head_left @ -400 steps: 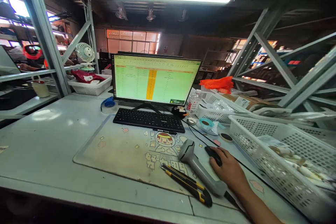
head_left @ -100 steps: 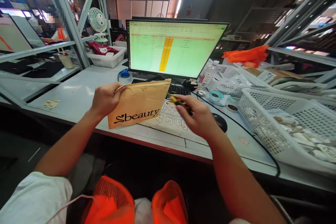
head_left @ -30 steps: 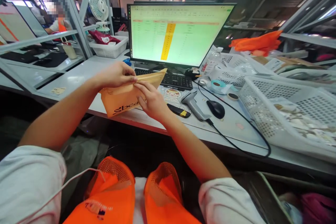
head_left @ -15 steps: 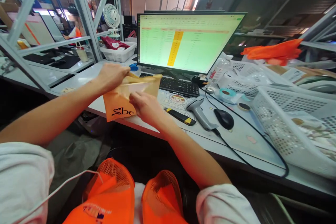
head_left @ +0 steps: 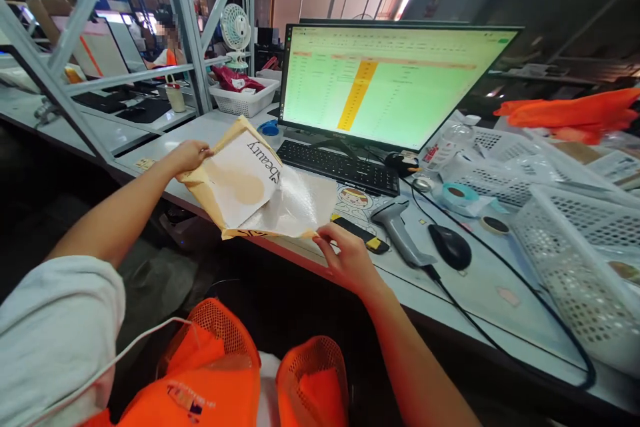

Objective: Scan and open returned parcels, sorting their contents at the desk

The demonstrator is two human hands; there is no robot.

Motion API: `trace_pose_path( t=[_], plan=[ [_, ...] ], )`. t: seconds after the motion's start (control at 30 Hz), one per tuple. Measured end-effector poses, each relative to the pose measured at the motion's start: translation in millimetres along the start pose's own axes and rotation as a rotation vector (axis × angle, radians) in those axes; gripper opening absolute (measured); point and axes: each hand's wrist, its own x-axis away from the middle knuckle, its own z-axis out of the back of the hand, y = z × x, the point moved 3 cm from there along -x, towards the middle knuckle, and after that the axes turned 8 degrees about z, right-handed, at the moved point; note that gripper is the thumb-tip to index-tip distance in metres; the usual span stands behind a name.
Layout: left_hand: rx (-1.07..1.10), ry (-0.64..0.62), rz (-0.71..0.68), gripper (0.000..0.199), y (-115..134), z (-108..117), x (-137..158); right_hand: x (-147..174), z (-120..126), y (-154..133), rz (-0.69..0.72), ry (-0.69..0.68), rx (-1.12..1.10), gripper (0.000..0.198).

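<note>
A yellow padded mailer [head_left: 200, 193] is spread wide in front of me, its shiny pale lining [head_left: 307, 197] showing. On that lining lies a flat white packet [head_left: 230, 160] printed with black lettering that ends in "beauty" and a beige rounded shape. My left hand [head_left: 187, 155] is closed on the mailer's left edge. Thumb and fingers of my right hand [head_left: 343, 250] pinch its lower right corner. Just beyond that corner, a yellow and black box cutter [head_left: 360, 233] lies on the desk, partly hidden by the right hand. A grey barcode scanner [head_left: 403, 233] rests farther right.
A monitor [head_left: 390, 87] stands behind a black keyboard [head_left: 340, 167]. At right are a black mouse [head_left: 450, 245], a looping cable [head_left: 525, 280], tape rolls [head_left: 457, 195] and white perforated baskets [head_left: 565, 260]. A metal frame [head_left: 187, 33] rises at left, with a small fan [head_left: 235, 27] behind it.
The mailer has gone from upright and folded to opened out flat, its lining and white packet now showing. My hands have moved apart, the left leftward and the right rightward and down.
</note>
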Motion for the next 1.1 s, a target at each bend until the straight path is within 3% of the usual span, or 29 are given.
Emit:
trace_pose_path(
  t=[0.1, 0.17, 0.3, 0.43, 0.53, 0.67, 0.8, 0.87, 1.0, 1.1],
  plan=[
    [-0.001, -0.096, 0.06, 0.037, -2.1, -29.3, 3.6, 23.7, -4.5, 11.7, -0.071, -0.022, -0.041, 0.016],
    [-0.013, -0.094, 0.1, 0.036, 6.8, -42.7, 6.3, 35.0, -10.5, 16.5, -0.105, -0.031, -0.054, 0.015],
    [0.018, -0.024, 0.119, 0.05, 50.1, -55.5, 6.5, 41.7, -19.7, 20.4, -0.134, -0.024, -0.076, 0.013],
    [0.067, -0.15, 0.114, 0.066, 90.5, -73.3, 1.1, 38.6, -23.3, 22.1, -0.173, -0.009, -0.057, 0.014],
    [0.095, -0.165, 0.161, 0.081, 101.0, -83.5, -4.3, 35.1, -26.9, 21.2, -0.188, 0.003, -0.041, 0.024],
    [0.2, -0.185, 0.164, 0.078, 102.0, -82.7, -8.1, 28.5, -35.3, 19.7, -0.173, -0.004, -0.072, 0.018],
    [0.404, -0.181, 0.033, 0.073, 99.5, -66.7, 3.9, 24.9, -41.7, 25.3, -0.243, 0.067, 0.006, 0.017],
    [0.621, -0.101, -0.045, 0.075, 92.5, -53.8, 15.4, 26.2, -42.8, 26.7, -0.267, 0.097, 0.038, 0.018],
    [1.005, 0.229, -0.097, 0.073, 60.1, -27.4, 37.9, 34.4, -33.7, 16.7, -0.215, 0.174, 0.017, 0.017],
    [1.121, 0.218, -0.073, 0.075, 38.4, -21.4, 47.2, 42.4, -18.5, 4.4, -0.191, 0.221, 0.049, 0.016]
  ],
)
